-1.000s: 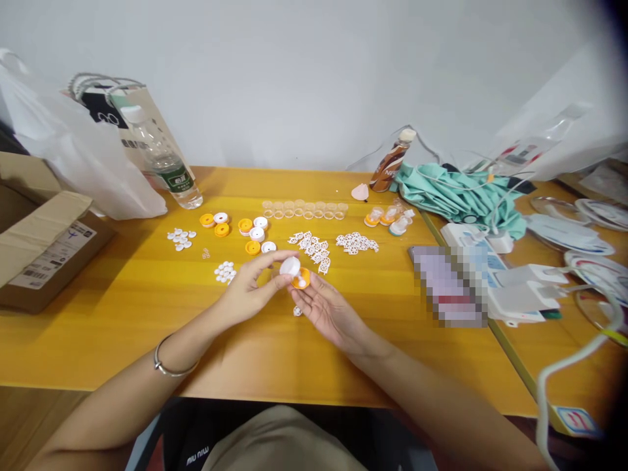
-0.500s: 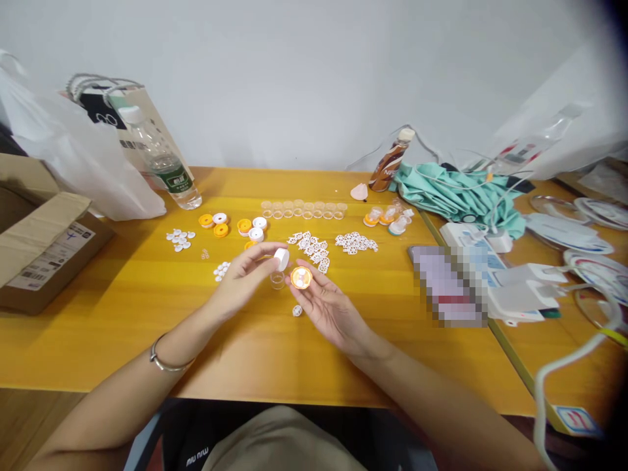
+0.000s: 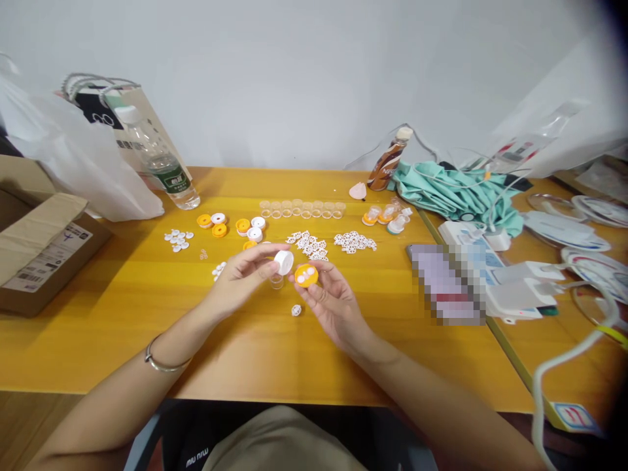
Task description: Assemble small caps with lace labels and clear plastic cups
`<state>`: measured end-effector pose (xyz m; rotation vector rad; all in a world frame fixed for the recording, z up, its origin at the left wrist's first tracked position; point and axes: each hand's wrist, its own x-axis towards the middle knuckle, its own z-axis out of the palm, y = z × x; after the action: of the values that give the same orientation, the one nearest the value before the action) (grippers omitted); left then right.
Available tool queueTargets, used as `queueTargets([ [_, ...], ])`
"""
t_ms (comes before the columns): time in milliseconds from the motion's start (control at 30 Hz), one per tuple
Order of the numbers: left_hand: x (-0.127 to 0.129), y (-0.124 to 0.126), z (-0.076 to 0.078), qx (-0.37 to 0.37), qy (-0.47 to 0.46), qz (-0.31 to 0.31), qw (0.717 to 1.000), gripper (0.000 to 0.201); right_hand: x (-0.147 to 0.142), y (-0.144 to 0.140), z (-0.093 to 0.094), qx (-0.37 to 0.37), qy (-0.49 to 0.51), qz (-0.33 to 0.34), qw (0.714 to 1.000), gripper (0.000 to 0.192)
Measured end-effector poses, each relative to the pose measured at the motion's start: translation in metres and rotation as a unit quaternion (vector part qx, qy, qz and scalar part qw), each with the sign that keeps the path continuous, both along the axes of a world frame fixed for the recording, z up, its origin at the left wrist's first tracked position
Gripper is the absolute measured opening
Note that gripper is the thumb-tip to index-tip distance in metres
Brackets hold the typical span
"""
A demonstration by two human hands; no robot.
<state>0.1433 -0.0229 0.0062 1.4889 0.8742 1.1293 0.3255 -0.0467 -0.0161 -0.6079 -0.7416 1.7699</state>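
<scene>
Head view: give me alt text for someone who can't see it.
Over a yellow table, the left hand pinches a white cap beside an orange cap held in the right hand. More orange and white caps, small white pieces and a water bottle lie beyond.

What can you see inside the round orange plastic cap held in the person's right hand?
Inside the round orange plastic cap, held by the right hand, sit small pale round pieces. The cap's underside is hidden by the fingers. The left hand holds a white round cap beside it.
</scene>
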Motion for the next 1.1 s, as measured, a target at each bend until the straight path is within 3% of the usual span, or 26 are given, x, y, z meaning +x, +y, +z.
queueTargets([
  [233,-0.004,0.000,0.002,0.012,0.034,-0.041,0.998,0.039,-0.002,0.000,-0.006,0.096,-0.057,-0.070,0.991,0.027],
  [433,-0.003,-0.001,-0.001,0.027,0.059,-0.034,0.997,0.037,-0.004,-0.005,-0.003,0.140,-0.108,-0.133,0.975,0.028],
  [667,-0.001,-0.002,0.001,0.043,0.063,-0.028,0.997,0.031,-0.006,-0.010,0.001,0.139,-0.119,-0.126,0.975,0.033],
  [1100,0.001,-0.003,0.004,0.151,0.148,0.003,0.977,0.029,-0.008,-0.009,-0.008,0.151,-0.110,-0.134,0.973,0.028],
])
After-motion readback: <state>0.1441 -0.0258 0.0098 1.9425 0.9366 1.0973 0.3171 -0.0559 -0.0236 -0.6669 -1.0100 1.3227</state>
